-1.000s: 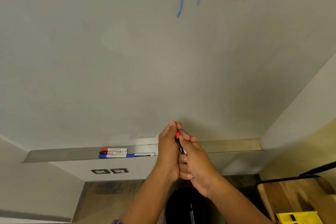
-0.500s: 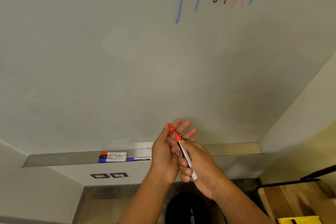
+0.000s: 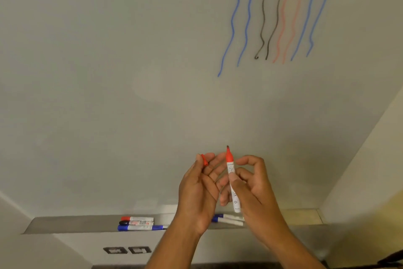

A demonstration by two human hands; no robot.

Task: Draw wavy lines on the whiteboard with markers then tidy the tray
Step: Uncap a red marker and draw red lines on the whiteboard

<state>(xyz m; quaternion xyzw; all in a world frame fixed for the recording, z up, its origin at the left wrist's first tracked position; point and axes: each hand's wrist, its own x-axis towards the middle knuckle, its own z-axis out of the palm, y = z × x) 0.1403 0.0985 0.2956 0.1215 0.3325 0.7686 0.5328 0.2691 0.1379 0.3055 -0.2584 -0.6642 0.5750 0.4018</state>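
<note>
right hand (image 3: 257, 190) grips the red marker (image 3: 231, 170) upright, bare tip toward the whiteboard (image 3: 109, 72); left hand (image 3: 196, 192) pinches its cap (image 3: 204, 159) just leftward.

Office or classroom: wall-mounted whiteboard (image 3: 109, 72), marker tray (image 3: 76, 224), wall sockets (image 3: 127, 250).

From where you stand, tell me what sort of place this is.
Probably an office or meeting room: a large wall whiteboard with wavy lines, a metal tray of markers beneath it, and wall sockets below.
</note>
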